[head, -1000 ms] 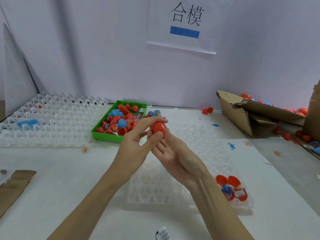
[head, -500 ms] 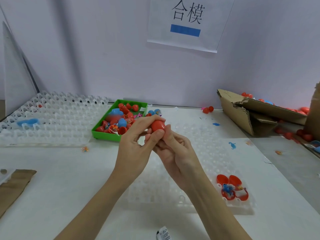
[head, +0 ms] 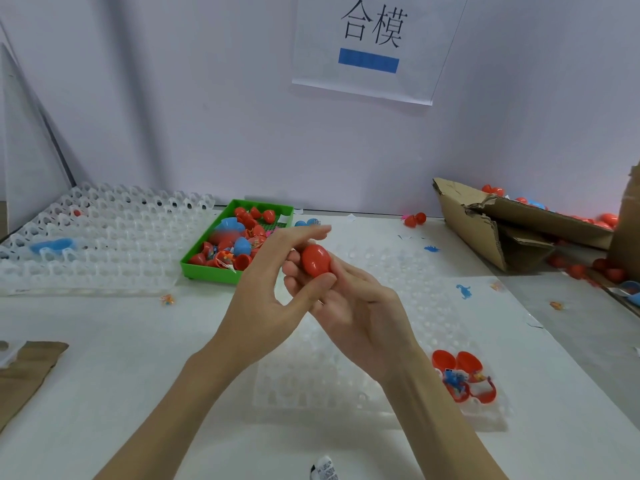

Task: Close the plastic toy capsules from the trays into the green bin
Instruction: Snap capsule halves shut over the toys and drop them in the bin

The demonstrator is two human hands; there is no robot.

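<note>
A closed red capsule (head: 316, 259) lies in the curled fingers of my right hand (head: 356, 306), held above the clear plastic tray (head: 346, 386) in front of me. My left hand (head: 270, 299) is beside it: the thumb touches the capsule's lower end and the fingers stretch straight out just above it. The green bin (head: 207, 275), behind and left of my hands, holds several red and blue capsules. At the tray's right corner sit open red capsule halves (head: 464, 375) with small toys in them.
A large clear tray (head: 104, 244) with a blue piece in it fills the back left. A torn cardboard box (head: 502, 230) with loose capsules around it lies at the right. Small toy bits (head: 464, 291) dot the table, and cardboard (head: 24, 372) lies at the left edge.
My left fingers have lifted off the top of the red capsule and straightened; only the thumb stays on it. Both hands stayed in place above the tray.
</note>
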